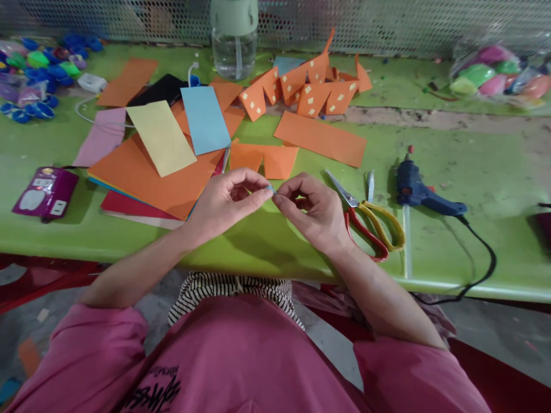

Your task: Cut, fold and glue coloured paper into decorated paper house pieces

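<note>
A tiny blue piece (270, 188), too small to make out in detail, sits between my fingertips above the near part of the green table. My left hand (226, 198) pinches it with thumb and forefinger. From the other side my right hand (312, 209) closes in a pinch at the same piece, fingertips meeting the left ones. Just beyond the hands lies an orange paper cut-out (282, 160) with a notch in its lower edge. Scissors (364, 215) with red and yellow handles lie partly open beside my right wrist.
A blue glue gun (424, 192) with its cord lies at the right. Coloured sheets (150, 178) are stacked at the left, under yellow and light blue cards. Dotted orange paper animals (318, 86) stand at the back, near a water bottle (235, 49). A purple box (45, 192) is far left.
</note>
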A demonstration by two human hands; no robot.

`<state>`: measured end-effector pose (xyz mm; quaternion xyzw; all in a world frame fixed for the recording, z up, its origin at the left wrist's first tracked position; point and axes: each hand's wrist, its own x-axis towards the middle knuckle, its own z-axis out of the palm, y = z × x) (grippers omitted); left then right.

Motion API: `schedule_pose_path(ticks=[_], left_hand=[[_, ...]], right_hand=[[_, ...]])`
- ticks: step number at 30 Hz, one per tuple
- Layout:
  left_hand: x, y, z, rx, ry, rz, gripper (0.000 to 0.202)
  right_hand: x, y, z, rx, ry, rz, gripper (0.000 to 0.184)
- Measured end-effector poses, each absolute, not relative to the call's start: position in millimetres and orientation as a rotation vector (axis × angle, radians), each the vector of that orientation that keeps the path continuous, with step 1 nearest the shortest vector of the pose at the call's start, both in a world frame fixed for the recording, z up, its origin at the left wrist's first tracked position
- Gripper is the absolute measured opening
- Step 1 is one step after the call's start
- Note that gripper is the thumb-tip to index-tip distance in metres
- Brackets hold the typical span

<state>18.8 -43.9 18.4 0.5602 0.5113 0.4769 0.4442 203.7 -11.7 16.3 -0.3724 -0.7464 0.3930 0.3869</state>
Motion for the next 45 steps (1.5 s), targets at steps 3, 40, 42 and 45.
schedule_pose_path(ticks=[3,40,42,45], left_hand=[[18.1,-43.3,20.8,1.401,1.251,1.172,0.015],[16.5,-42.5,24.1,1.314,1.111,1.037,0.033],[17.0,-42.4,24.8,1.306,1.104,1.020,0.036],[17.6,-41.7,25.2,1.291,1.125,1.006,0.037]], right_hand=[[203.3,-11.5,17.0,-0.951,-1.924,0.974,0.011],[209.7,-8.7,17.9,-0.909,-1.931,0.921,0.020],[209.3,-8.7,18.3,-0.921,-1.953,0.906,0.025],[208.6,-8.5,18.1,-0.945,-1.978,0.889,0.029]])
